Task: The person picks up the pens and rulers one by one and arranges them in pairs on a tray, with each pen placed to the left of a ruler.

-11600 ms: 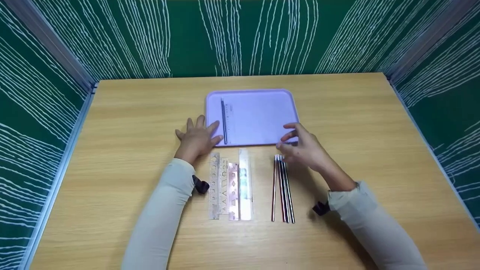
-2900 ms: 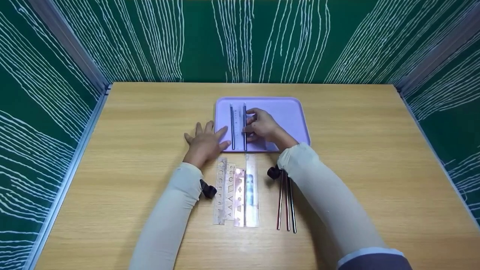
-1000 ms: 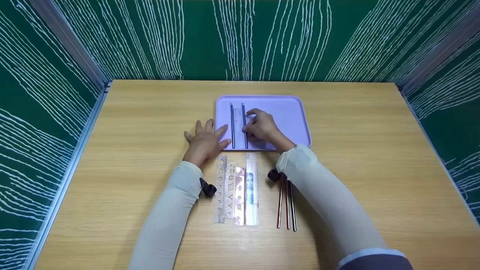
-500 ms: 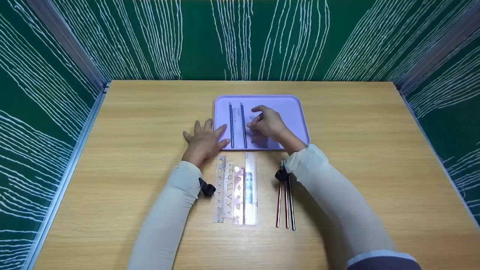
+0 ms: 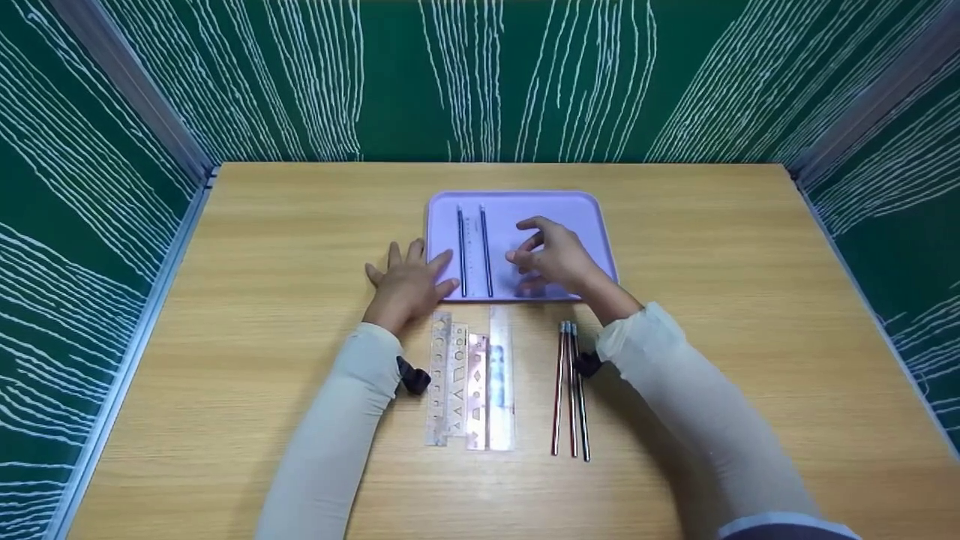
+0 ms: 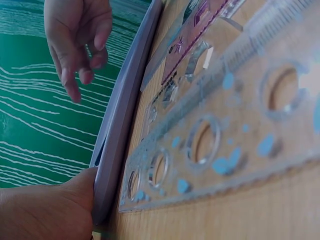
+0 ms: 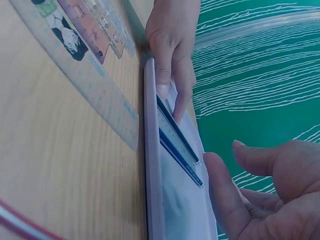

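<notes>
My left hand (image 5: 409,285) rests with spread fingers at the left edge of a lilac tray (image 5: 540,204); its thumb and index finger lie over the rim. Inside the tray, a clear ruler (image 5: 472,255) lies between a dark pencil (image 5: 462,255) on its left and a second dark pencil (image 5: 487,255) on its right. Over the tray's right half hovers my right hand (image 5: 559,259), fingers loosely bent, holding nothing. The right wrist view also shows its fingers (image 7: 225,195) apart from both pencils.
In front of the tray lie several rulers side by side: a clear stencil ruler (image 5: 437,382), a narrower one (image 5: 457,390), a pink one (image 5: 477,394) and a wide clear one (image 5: 501,375). Right of them are three pencils (image 5: 572,390). Green walls enclose the wooden table (image 5: 300,217).
The second pencil has come onto the tray from the group in front. My right hand has let go of it and drawn away to the right. My left hand stays by the rim.
</notes>
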The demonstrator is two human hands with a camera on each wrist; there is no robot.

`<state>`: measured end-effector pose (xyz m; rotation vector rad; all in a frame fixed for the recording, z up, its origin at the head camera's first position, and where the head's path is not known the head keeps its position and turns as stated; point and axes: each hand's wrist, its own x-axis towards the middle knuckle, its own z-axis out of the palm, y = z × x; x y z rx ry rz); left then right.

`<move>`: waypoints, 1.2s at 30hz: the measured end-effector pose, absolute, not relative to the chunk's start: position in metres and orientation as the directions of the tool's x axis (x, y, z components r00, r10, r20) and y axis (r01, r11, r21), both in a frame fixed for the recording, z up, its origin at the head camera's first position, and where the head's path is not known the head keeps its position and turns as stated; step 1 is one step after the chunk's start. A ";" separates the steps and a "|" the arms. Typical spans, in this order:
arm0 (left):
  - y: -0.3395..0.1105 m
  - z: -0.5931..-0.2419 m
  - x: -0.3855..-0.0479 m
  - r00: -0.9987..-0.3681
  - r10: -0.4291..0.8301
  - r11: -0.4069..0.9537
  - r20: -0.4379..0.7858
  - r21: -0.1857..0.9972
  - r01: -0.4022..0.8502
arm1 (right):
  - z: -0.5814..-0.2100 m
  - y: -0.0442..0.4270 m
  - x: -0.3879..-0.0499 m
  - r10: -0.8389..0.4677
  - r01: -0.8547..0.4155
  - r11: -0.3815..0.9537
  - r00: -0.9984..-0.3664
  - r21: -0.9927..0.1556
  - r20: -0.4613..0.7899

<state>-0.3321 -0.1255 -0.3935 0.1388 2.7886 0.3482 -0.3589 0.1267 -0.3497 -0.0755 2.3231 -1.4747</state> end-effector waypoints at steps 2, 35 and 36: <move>-0.125 -0.393 -0.331 -0.942 0.131 0.964 -0.310 0.262 0.047 | -0.348 0.130 -0.355 -0.246 0.160 0.445 -0.924 -0.881 -0.292; -0.127 -0.392 -0.330 -0.944 0.151 0.957 -0.295 0.282 0.065 | -0.362 0.165 -0.300 -0.329 0.147 0.383 -0.901 -0.912 -0.283; -0.127 -0.392 -0.330 -0.943 0.153 0.958 -0.296 0.277 0.069 | -0.362 0.164 -0.298 -0.332 0.147 0.379 -0.900 -0.914 -0.283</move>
